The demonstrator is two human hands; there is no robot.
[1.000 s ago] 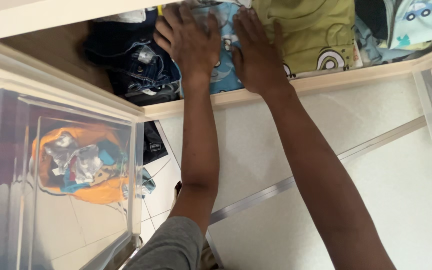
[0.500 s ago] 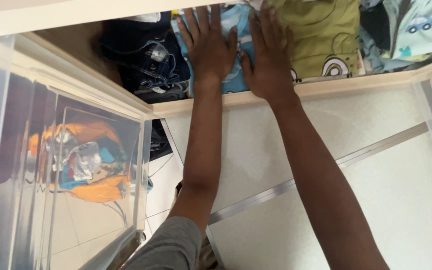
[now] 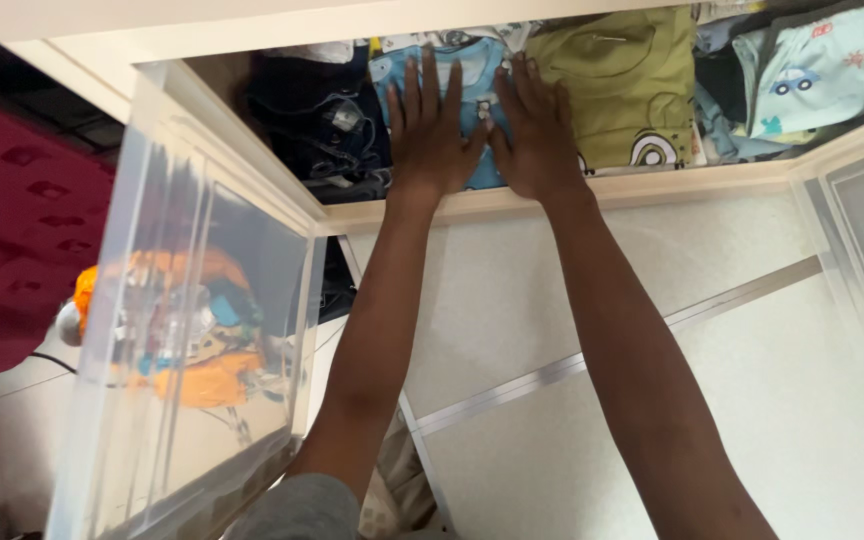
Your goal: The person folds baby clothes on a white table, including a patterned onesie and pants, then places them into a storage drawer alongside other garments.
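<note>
Both of my hands lie flat, fingers spread, on a folded light blue printed garment [image 3: 477,70] inside an open drawer [image 3: 592,190]. My left hand [image 3: 432,130] presses its left part and my right hand [image 3: 537,130] its right part, thumbs almost touching. Dark denim clothes [image 3: 317,130] lie to the left of the blue garment. An olive green shirt [image 3: 627,85] with a cartoon print lies to its right. Neither hand grips anything.
A pale blue top with a car print [image 3: 822,65] fills the drawer's right end. A clear plastic box [image 3: 192,330] stands at left, with orange and blue cloth [image 3: 187,340] showing through it. A dark red fabric surface [image 3: 17,230] is at far left. White drawer fronts [image 3: 652,350] lie below.
The view has shifted left, bringing the red fabric into sight. Both hands stayed on the blue garment, now lying flatter with fingers spread, slid slightly toward the drawer's front.
</note>
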